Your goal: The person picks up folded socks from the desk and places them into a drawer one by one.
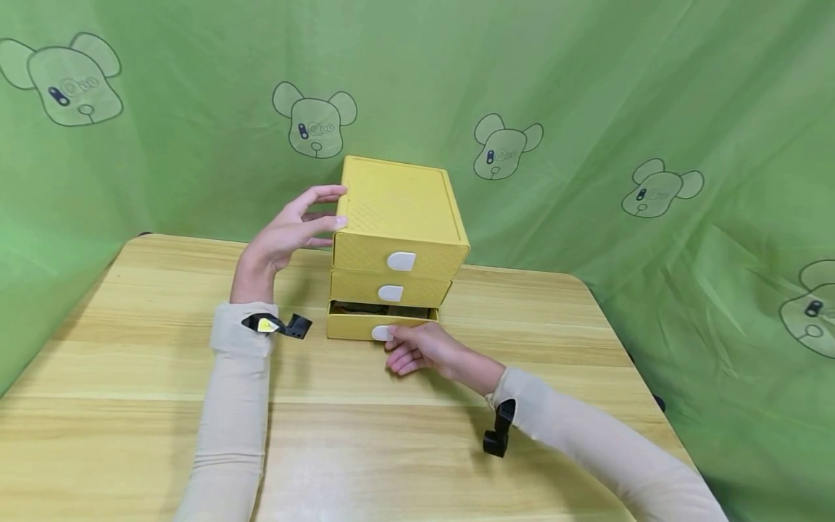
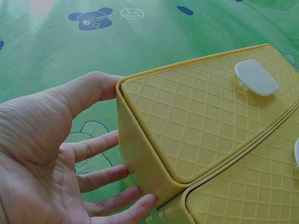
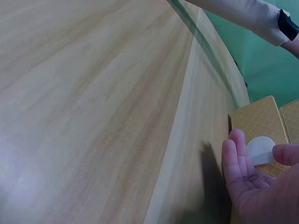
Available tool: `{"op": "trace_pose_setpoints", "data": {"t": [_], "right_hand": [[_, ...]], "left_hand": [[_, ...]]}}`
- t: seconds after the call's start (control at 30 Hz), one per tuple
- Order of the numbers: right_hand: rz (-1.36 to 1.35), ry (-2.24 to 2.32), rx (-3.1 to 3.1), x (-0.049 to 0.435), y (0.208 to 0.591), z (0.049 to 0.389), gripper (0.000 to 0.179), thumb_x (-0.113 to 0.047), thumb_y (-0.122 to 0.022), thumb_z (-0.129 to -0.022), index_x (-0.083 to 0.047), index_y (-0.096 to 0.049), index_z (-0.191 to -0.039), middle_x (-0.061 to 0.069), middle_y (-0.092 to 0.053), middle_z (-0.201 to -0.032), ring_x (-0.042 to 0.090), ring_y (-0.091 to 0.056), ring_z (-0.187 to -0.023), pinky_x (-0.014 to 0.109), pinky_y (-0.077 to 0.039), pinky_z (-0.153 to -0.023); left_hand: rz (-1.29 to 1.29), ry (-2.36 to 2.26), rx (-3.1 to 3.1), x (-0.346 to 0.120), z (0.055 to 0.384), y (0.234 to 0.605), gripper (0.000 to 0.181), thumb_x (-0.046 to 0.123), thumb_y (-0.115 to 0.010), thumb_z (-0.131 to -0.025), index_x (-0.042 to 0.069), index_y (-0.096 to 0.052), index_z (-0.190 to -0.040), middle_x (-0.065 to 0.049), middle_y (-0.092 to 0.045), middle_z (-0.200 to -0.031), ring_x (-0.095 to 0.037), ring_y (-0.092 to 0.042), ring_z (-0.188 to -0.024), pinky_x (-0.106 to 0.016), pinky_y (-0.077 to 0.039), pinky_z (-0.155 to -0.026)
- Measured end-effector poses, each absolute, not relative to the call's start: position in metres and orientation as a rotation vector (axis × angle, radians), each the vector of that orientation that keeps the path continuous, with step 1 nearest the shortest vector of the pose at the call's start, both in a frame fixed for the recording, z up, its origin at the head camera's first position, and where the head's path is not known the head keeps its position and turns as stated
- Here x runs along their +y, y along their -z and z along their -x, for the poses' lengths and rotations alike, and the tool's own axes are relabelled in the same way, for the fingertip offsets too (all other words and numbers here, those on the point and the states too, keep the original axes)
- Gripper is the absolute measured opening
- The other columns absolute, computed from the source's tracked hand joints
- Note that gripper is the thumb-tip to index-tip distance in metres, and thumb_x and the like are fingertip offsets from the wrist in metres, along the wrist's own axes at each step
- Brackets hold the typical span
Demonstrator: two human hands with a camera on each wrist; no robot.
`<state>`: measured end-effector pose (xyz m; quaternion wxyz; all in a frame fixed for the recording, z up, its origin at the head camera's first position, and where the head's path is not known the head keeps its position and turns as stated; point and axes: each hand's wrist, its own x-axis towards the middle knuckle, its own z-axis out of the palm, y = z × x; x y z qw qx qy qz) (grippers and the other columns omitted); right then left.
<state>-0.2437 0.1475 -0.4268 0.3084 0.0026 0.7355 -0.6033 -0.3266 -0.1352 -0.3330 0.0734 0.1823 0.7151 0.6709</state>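
Note:
A yellow drawer cabinet (image 1: 401, 199) with three stacked drawers and white handles stands on the table. Its bottom drawer (image 1: 351, 328) is partly pulled out; dark contents show in the gap but cannot be made out. With its thumb against the handle, my right hand (image 1: 430, 349) pinches the white drawer handle (image 3: 260, 150) of that drawer. My left hand (image 1: 277, 239) touches the cabinet's left side near the top, fingers spread and fairly straight. In the left wrist view, the thumb reaches the corner of the top drawer (image 2: 173, 116), which is closed.
The wooden table (image 1: 365, 449) extends around the cabinet on both sides and in front. Behind it hangs a green curtain (image 1: 417, 72) printed with mouse-like heads. Black wrist cameras are strapped over both beige sleeves (image 1: 235, 406).

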Motion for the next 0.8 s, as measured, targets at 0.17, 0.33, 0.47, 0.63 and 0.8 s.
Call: {"op": "trace_pose_setpoints", "data": {"t": [0.17, 0.33, 0.47, 0.63, 0.8], "right_hand": [[-0.006, 1.601, 1.945, 0.148, 0.430, 0.248, 0.048, -0.030, -0.054, -0.106, 0.015, -0.061, -0.119, 0.006, -0.074, -0.077, 0.013, -0.071, -0.065, 0.029, -0.064, -0.069], [-0.013, 1.604, 1.947, 0.148, 0.430, 0.253, 0.048, -0.030, -0.054, -0.106, 0.015, -0.060, -0.120, 0.007, -0.074, -0.077, 0.014, -0.071, -0.065, 0.029, -0.064, -0.069], [-0.017, 1.605, 1.942, 0.148, 0.430, 0.255, 0.048, -0.030, -0.054, -0.106, 0.015, -0.060, -0.120, 0.007, -0.074, -0.077, 0.014, -0.071, -0.065, 0.029, -0.064, -0.069], [-0.002, 1.600, 1.950, 0.149, 0.430, 0.257, 0.048, -0.030, -0.053, -0.106, 0.015, -0.061, -0.119, 0.008, -0.074, -0.078, 0.014, -0.071, -0.065, 0.029, -0.064, -0.069], [0.009, 1.595, 1.956, 0.149, 0.431, 0.259, 0.049, -0.031, -0.053, -0.106, 0.015, -0.060, -0.120, 0.008, -0.075, -0.079, 0.014, -0.071, -0.066, 0.029, -0.064, -0.070]], "left_hand": [[-0.548, -2.011, 2.152, -0.135, 0.327, 0.333, 0.064, 0.020, -0.068, -0.096, 0.024, -0.041, -0.154, -0.005, -0.032, -0.161, -0.029, -0.040, -0.144, -0.056, -0.046, -0.111], [-0.550, -2.011, 2.148, -0.134, 0.328, 0.334, 0.064, 0.020, -0.068, -0.096, 0.024, -0.041, -0.154, -0.004, -0.033, -0.161, -0.029, -0.040, -0.144, -0.056, -0.046, -0.111], [-0.548, -2.009, 2.154, -0.134, 0.328, 0.334, 0.064, 0.020, -0.068, -0.096, 0.024, -0.041, -0.154, -0.004, -0.033, -0.161, -0.029, -0.040, -0.144, -0.056, -0.046, -0.111], [-0.548, -2.007, 2.158, -0.135, 0.327, 0.333, 0.064, 0.021, -0.068, -0.096, 0.024, -0.041, -0.154, -0.004, -0.033, -0.161, -0.029, -0.040, -0.144, -0.056, -0.046, -0.111], [-0.549, -2.010, 2.157, -0.135, 0.328, 0.333, 0.064, 0.020, -0.068, -0.096, 0.024, -0.041, -0.154, -0.005, -0.033, -0.161, -0.029, -0.040, -0.144, -0.057, -0.045, -0.111]]}}
